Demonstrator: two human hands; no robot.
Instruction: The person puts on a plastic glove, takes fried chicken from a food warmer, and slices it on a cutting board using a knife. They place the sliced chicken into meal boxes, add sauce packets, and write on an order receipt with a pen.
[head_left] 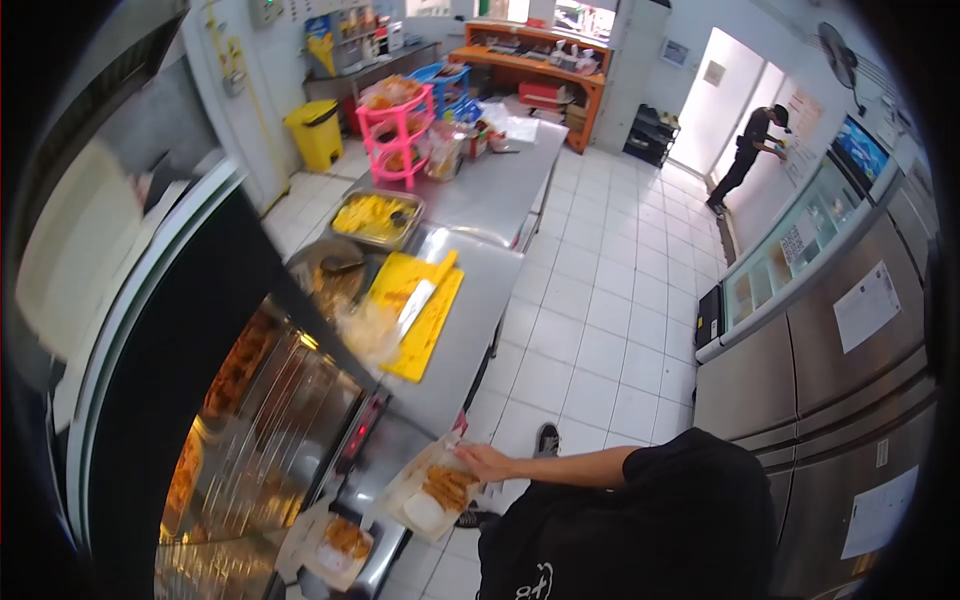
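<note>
My right hand [485,462] reaches in from the lower right and grips the edge of an open paper takeaway box [400,500]. Inside the box are golden fried pieces [450,487] and a white mound [425,511] that looks like rice. Below it, on the metal counter, stands a second open takeaway box [290,555] holding similar fried food [347,538] and a white portion. The held box is beside the glass-fronted display warmer [270,430], where browned food lies on wire racks. My left hand is out of view.
Along the steel table [455,310] are a yellow cutting board [425,350] with a knife [416,308], a bowl [318,262], a tray of yellow food [378,238] and a pink tiered rack [408,180]. Steel refrigerators [745,400] line the right; a person [750,155] stands near the far door.
</note>
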